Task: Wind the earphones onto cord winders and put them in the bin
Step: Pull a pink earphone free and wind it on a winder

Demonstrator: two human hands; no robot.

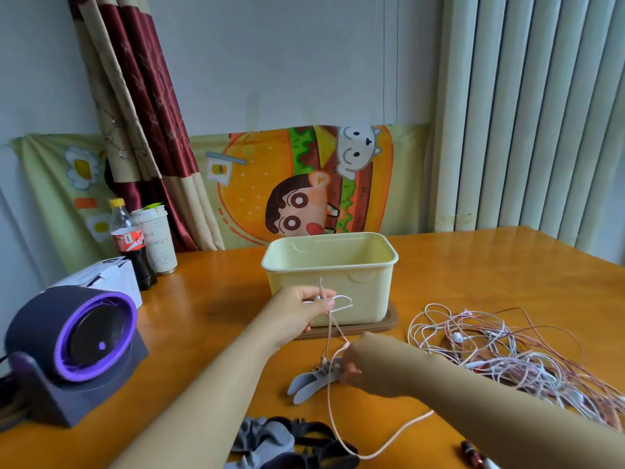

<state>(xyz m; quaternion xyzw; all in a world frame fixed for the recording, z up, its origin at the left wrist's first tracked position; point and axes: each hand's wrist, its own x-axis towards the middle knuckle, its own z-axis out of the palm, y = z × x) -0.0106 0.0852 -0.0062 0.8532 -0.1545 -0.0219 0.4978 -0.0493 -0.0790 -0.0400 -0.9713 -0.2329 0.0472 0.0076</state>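
— What is the left hand doing?
— The left hand [304,308] is raised, thumb and fingers pinching a pink earphone cord [329,333]. A white loop of cord pokes out past its fingertips. The yellow bin [329,275] stands just beyond it on the desk [220,319].
— And the right?
— The right hand [351,367] is below the left and nearer the person, its fingers closed on a grey cord winder [313,379] low at the desk. The pink cord runs down from the left hand to it.
— The other earphones?
— A tangle of white and pink earphones [507,353] lies right of the right hand. Spare winders [287,441], grey and black, are heaped nearer than both hands.
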